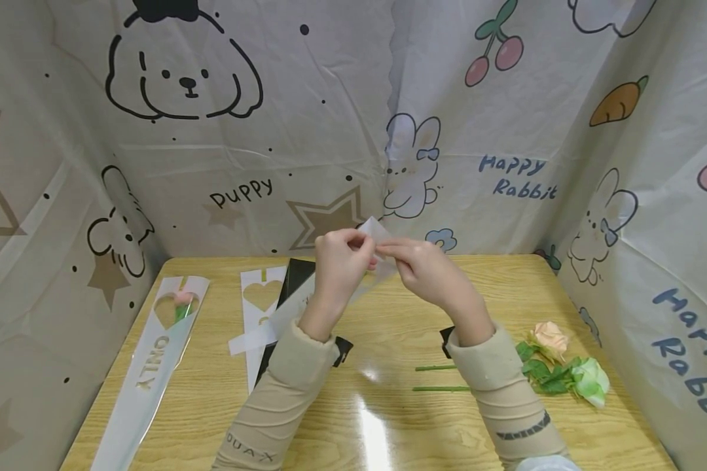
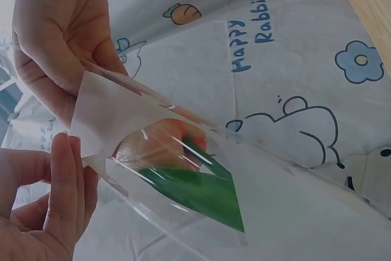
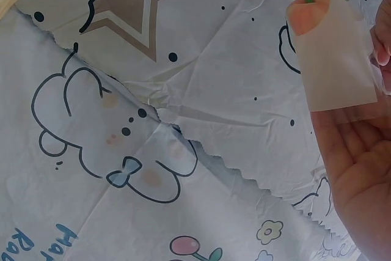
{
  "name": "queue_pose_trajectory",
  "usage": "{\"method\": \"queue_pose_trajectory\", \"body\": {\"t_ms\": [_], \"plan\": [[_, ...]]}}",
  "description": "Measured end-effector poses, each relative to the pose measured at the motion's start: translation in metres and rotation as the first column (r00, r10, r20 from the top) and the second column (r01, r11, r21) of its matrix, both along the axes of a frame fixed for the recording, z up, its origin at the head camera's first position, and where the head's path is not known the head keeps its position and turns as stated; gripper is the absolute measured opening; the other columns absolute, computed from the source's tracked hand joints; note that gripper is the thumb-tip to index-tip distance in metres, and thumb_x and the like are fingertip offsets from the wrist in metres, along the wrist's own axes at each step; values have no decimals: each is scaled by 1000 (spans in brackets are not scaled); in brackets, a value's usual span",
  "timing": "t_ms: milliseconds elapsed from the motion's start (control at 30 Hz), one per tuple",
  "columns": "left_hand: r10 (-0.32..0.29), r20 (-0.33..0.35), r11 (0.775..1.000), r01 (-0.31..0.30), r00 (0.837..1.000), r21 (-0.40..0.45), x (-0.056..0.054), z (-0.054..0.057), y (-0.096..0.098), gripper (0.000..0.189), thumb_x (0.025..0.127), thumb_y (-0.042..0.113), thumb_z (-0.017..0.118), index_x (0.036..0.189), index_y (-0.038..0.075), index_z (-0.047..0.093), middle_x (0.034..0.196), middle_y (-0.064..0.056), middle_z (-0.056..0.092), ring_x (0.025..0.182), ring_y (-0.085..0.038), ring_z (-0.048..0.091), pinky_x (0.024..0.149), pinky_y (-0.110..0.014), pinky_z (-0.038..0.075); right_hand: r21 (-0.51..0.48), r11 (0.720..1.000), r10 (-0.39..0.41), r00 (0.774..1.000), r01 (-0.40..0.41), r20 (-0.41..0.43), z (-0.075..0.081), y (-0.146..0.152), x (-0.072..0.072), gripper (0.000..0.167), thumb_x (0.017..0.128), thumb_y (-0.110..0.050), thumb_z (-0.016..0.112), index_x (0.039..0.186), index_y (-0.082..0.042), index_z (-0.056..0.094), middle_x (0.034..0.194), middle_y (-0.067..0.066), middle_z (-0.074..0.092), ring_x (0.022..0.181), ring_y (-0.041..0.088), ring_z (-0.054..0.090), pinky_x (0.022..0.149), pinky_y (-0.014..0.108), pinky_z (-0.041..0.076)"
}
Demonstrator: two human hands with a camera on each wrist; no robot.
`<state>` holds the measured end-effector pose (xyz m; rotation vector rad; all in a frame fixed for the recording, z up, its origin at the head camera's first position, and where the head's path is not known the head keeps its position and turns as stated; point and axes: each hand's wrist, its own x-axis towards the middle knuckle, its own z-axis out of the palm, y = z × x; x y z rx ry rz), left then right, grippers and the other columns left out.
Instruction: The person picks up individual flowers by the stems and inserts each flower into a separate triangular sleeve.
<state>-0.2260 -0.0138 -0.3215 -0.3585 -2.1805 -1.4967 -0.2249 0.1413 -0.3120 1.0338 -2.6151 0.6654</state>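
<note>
Translucent sleeve (image 1: 294,306), orange tulip (image 2: 162,145) inside: lies slanted, centre of head view. Left hand (image 1: 343,261): thumb and finger pinch its upper end. Right hand (image 1: 433,269): pinches the same end, fingers extended.

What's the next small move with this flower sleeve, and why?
Probably let the left hand steady the flower sleeve while the right hand smooths its end edge flat. The orange tulip already lies inside, and both hands have their fingers at the end nearest its petals.
</note>
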Motion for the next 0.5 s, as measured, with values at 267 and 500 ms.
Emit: {"method": "queue_pose_trajectory", "body": {"t_ms": [267, 500], "plan": [[6, -10, 1000, -6, 1000, -11, 0, -1, 1, 18, 81, -2, 52, 73, -7, 68, 56, -11, 64, 42, -12, 59, 41, -18, 48, -69, 998, 6, 1000, -7, -16, -4, 1, 0, 31, 91, 4, 44, 115, -2, 63, 116, 13, 62, 108, 25, 58, 82, 33, 51], [18, 13, 1000, -18, 1000, -15, 0, -1, 1, 17, 81, -1, 53, 72, -7, 67, 57, -11, 64, 42, -13, 59, 41, -19, 48, -564, 825, -179, 931, -34, -319, -27, -4, -2, 21, 85, 7, 54, 103, 5, 65, 98, 17, 66, 90, 24, 61, 79, 28, 51]]}}
